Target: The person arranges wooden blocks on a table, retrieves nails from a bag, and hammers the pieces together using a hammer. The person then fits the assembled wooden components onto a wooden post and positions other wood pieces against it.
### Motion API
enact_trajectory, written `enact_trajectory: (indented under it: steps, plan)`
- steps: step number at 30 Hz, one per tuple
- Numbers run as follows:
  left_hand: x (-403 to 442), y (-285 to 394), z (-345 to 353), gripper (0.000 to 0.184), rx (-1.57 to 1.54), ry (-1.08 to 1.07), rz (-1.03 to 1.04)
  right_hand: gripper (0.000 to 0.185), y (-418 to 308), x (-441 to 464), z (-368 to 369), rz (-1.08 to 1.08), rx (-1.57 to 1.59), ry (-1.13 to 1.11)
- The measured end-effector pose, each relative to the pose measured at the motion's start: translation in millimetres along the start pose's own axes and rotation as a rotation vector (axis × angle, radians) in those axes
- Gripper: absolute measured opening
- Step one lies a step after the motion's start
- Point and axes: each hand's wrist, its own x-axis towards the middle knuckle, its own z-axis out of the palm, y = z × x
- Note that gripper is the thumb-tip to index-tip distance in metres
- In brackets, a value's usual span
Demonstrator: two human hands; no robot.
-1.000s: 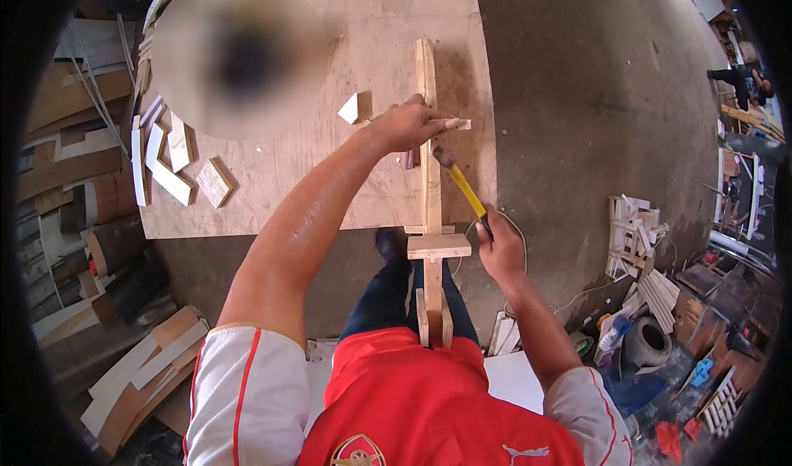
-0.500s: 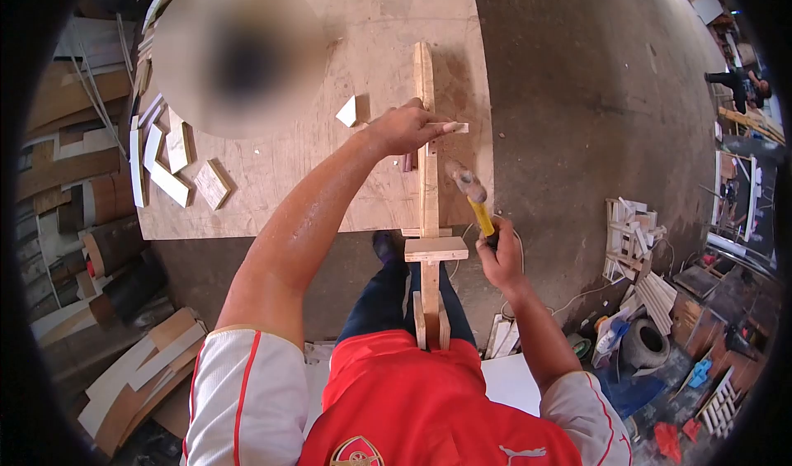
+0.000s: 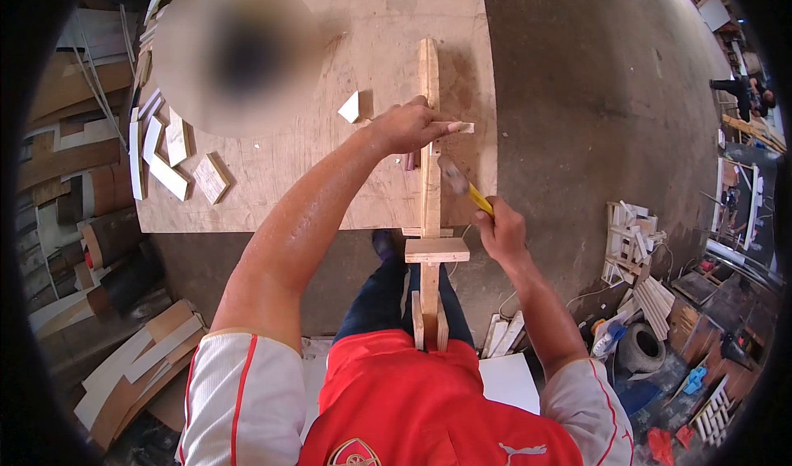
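My left hand (image 3: 410, 127) is closed on a small wooden block (image 3: 467, 127), its end sticking out to the right of my fingers. It holds the block across a long upright wooden bar (image 3: 430, 193) that runs from the tabletop toward my body. In my right hand (image 3: 503, 231) is a hammer (image 3: 480, 201) with a yellow handle. The hammer's head is blurred and hovers just right of the bar, below the block. A short crosspiece (image 3: 437, 250) sits on the bar near the table's front edge.
The plywood table (image 3: 330, 206) carries several wood offcuts (image 3: 212, 179) at left and a white-faced scrap (image 3: 350, 108) near my left hand. A round blurred patch covers its upper left. Timber scraps (image 3: 631, 239) and a tire (image 3: 641, 348) lie at right. Another person (image 3: 749, 94) is far right.
The hammer's head has swung slightly left and up, closer to the bar, and its handle lies at a flatter angle. My left hand keeps its hold on the block.
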Motion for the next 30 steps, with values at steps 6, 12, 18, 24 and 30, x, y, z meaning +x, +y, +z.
enact_trajectory:
  steps: [6, 12, 18, 24, 30]
  plan:
    - [1, -1, 3, 0.055, 0.004, -0.029, -0.040, 0.027, 25, 7, 24, 0.071, -0.351, -0.153]
    - [3, -2, 3, 0.054, -0.027, -0.030, -0.085, 0.036, 4, 0, 8, -0.105, -0.072, 0.092]
    - [2, -6, 4, 0.052, -0.010, -0.027, -0.038, 0.031, 16, -1, 18, 0.095, -0.446, -0.139]
    - [5, -6, 2, 0.053, 0.008, -0.037, -0.045, 0.032, 15, -6, 24, -0.109, -0.219, 0.061]
    - [4, -3, 1, 0.057, 0.017, -0.057, -0.060, 0.035, -5, -1, 10, 0.104, -0.282, -0.124]
